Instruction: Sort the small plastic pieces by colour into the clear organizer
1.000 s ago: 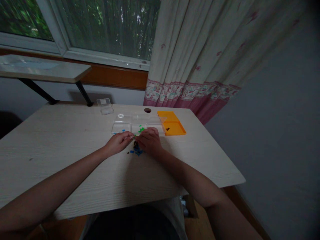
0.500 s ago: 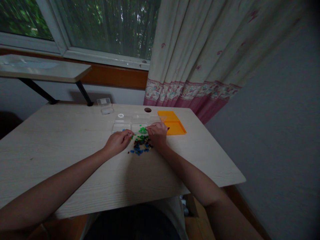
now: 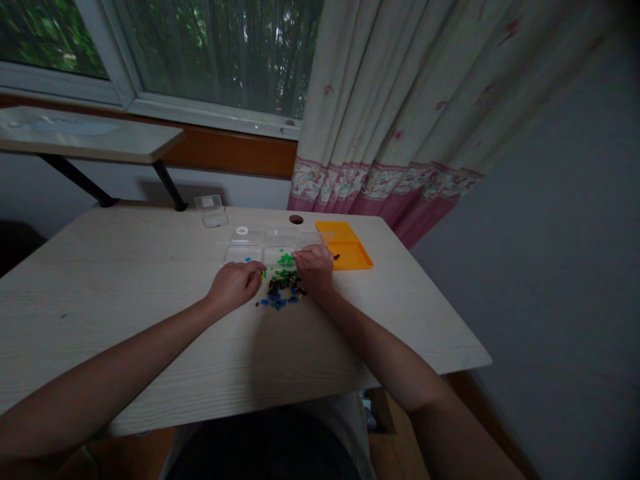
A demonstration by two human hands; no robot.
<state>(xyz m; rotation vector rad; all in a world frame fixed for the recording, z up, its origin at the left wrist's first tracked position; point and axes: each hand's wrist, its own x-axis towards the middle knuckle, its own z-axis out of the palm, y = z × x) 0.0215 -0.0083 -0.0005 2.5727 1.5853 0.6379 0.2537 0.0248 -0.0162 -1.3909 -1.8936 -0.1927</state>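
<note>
A loose pile of small plastic pieces (image 3: 274,288), in dark brown, blue, green and yellow, lies on the table between my hands. Left of it, my left hand (image 3: 234,284) is closed, thumb and forefinger pinched beside some green and yellow bits; what they hold is too small to make out. My right hand (image 3: 316,268) hangs over the front of a clear compartment box (image 3: 245,241), its fingers pinched beside green pieces (image 3: 286,261) in the middle compartment. Whatever is in that pinch is hidden. One blue piece (image 3: 248,259) sits in the left compartment; dark pieces (image 3: 337,257) show right of my right hand.
An open yellow-orange case (image 3: 357,255) lies right of the clear box. Behind left stands a small clear box (image 3: 214,219) with its lid up. A round cable hole (image 3: 296,219) is near the table's back edge. A raised shelf (image 3: 100,137) stands at the left.
My left hand has shifted very slightly, and the blue piece in the left compartment shows more fully. My right hand has hardly moved.
</note>
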